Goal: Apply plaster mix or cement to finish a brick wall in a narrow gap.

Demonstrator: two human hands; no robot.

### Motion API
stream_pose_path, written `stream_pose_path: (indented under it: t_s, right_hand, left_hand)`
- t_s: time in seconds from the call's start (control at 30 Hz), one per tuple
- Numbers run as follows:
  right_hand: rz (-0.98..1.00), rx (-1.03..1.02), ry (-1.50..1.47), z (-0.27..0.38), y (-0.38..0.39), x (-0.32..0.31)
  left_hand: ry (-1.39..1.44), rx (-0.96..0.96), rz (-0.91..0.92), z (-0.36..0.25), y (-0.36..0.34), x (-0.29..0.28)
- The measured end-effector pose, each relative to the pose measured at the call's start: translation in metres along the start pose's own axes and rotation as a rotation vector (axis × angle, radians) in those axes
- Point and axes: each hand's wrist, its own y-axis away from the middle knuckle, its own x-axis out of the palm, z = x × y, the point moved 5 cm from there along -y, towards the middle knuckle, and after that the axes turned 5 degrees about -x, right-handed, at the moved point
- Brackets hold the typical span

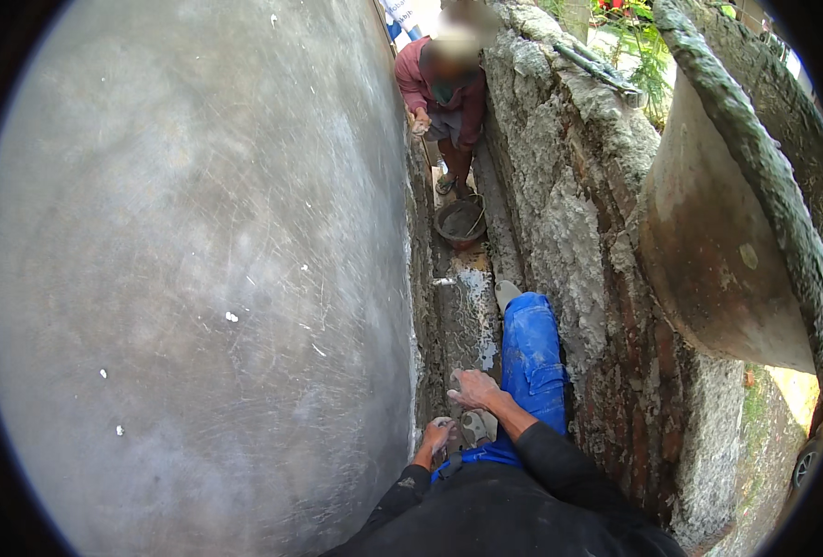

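Note:
My left hand (437, 434) is low in the narrow channel beside the left wall, fingers curled; what it holds, if anything, is hidden. My right hand (475, 388) is above it, fingers apart and slightly bent, holding nothing visible, near my blue trouser leg (532, 353). My shoe (508, 295) stands in the channel. Farther along sits a bucket (441, 219) with grey material and a handle, at the feet of a person (467, 107) in a maroon top, whose hand (421, 125) is raised by the wall.
A smooth grey wall (189, 232) fills the left. On the right are a rough concrete-and-brick ledge (588, 223) and a large curved concrete piece (708, 251). Greenery (639, 56) shows at the top right, part of a vehicle wheel (807, 464) at the lower right.

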Motion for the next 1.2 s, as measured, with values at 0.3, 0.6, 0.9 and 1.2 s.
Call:
stream_pose_path:
  t_s: [0.3, 0.6, 0.9, 1.2]
  right_hand:
    - [0.015, 0.015, 0.008, -0.003, 0.001, 0.0]
    - [-0.013, -0.013, 0.016, -0.001, 0.0, -0.004]
    - [-0.002, 0.017, -0.01, 0.004, 0.004, -0.004]
    - [-0.01, 0.005, -0.018, 0.0, 0.002, -0.004]
  left_hand:
    - [-0.036, -0.013, -0.008, -0.001, -0.002, 0.003]
    - [-0.02, -0.009, -0.018, -0.01, 0.004, 0.003]
    - [-0.002, -0.016, -0.023, -0.007, 0.006, 0.003]
    - [-0.005, 0.0, -0.025, -0.013, 0.006, 0.005]
